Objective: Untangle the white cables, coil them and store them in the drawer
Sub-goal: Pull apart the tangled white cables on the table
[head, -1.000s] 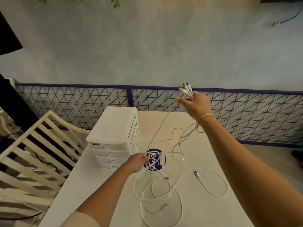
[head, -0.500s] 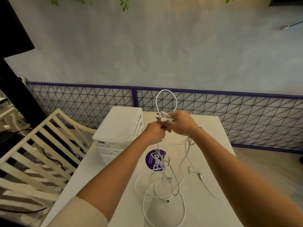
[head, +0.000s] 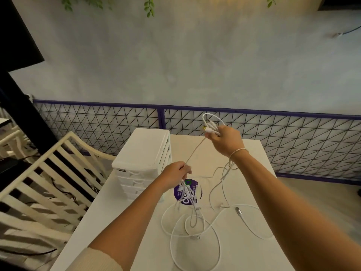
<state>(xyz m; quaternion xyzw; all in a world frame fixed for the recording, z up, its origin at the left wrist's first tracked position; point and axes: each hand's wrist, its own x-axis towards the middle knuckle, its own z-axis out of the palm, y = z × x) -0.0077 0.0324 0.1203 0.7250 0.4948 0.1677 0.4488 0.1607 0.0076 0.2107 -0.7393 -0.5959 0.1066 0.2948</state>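
Several white cables [head: 195, 229] lie tangled in loops on the white table [head: 244, 255]. My right hand [head: 224, 140] is raised above the far table edge and grips a bunch of cable ends with a small loop standing above the fist. My left hand [head: 175, 171] is lower, beside the drawer unit, and pinches strands that run taut up to the right hand and hang down to the tangle. A white plastic drawer unit [head: 144, 161] stands at the table's left side with its drawers closed.
A round purple sticker [head: 187, 192] marks the table under the hanging strands. A loose cable plug [head: 238, 210] lies to the right. A white slatted chair [head: 45, 184] stands left of the table. A purple-framed wire fence [head: 293, 137] runs behind.
My hands were together at the cable ends half a second ago. The left hand has slid down along the strands toward the table while the right hand moved up and right with the ends.
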